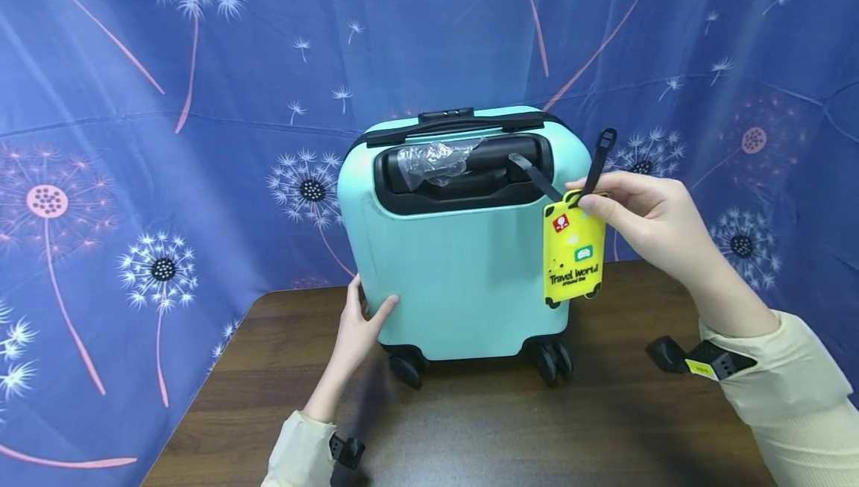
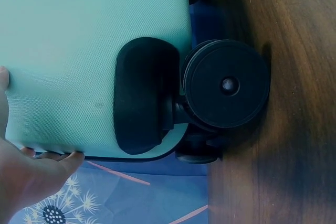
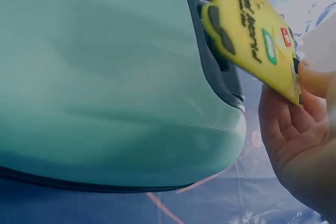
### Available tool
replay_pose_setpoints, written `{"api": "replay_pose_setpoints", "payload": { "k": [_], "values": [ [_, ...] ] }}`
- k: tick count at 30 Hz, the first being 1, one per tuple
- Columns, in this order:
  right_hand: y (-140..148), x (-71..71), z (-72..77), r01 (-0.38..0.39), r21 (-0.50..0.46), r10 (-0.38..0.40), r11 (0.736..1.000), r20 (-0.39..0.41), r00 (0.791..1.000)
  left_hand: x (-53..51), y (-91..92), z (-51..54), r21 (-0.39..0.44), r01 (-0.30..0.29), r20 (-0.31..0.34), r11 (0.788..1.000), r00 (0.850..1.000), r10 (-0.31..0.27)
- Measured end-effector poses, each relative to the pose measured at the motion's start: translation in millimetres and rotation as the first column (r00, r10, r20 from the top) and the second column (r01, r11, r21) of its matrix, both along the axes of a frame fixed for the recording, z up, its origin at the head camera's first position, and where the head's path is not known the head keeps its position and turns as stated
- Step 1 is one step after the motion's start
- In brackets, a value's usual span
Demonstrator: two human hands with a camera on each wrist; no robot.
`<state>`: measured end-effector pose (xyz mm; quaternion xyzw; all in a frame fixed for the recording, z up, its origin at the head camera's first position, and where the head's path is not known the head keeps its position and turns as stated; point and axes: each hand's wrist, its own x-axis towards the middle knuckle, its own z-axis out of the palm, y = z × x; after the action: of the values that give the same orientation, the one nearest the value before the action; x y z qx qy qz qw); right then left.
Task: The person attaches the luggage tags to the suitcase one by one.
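A mint-green suitcase (image 1: 456, 278) stands upright on its black wheels, its recessed black handle (image 1: 493, 166) partly wrapped in clear plastic. My left hand (image 1: 358, 327) holds the case's lower left side, thumb on the front face and fingers round the edge. In the left wrist view that hand (image 2: 37, 179) is near a black wheel (image 2: 228, 85). With thumb and fingers my right hand (image 1: 651, 218) pinches the top of a yellow luggage tag (image 1: 573, 252) by its black strap (image 1: 600, 155). The tag hangs in front of the case's right side; the right wrist view shows the tag (image 3: 257, 35) edge-on beside the handle recess.
The suitcase stands on a dark brown wooden table (image 1: 470, 427). Behind it hangs a blue cloth (image 1: 429, 39) printed with dandelions. A black carry handle (image 1: 456, 125) and a lock (image 1: 446, 114) lie along the case's top.
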<state>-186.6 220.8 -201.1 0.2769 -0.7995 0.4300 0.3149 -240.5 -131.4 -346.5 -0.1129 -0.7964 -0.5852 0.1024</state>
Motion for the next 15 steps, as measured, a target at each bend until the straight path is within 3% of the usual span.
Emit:
{"api": "replay_pose_setpoints", "payload": {
  "k": [7,15],
  "values": [
    [-8,-7.0,15.4,0.012,-0.009,-0.012,1.0,-0.009,1.0,-1.7,-1.0,-2.1,-0.006,0.007,0.003,1.0,1.0,-0.007],
    [-19,-18.5,33.0,-0.037,-0.006,0.037,0.999,-0.022,0.999,-2.8,-0.7,-3.1,0.004,0.006,-0.009,1.0,1.0,-0.006]
  ]
}}
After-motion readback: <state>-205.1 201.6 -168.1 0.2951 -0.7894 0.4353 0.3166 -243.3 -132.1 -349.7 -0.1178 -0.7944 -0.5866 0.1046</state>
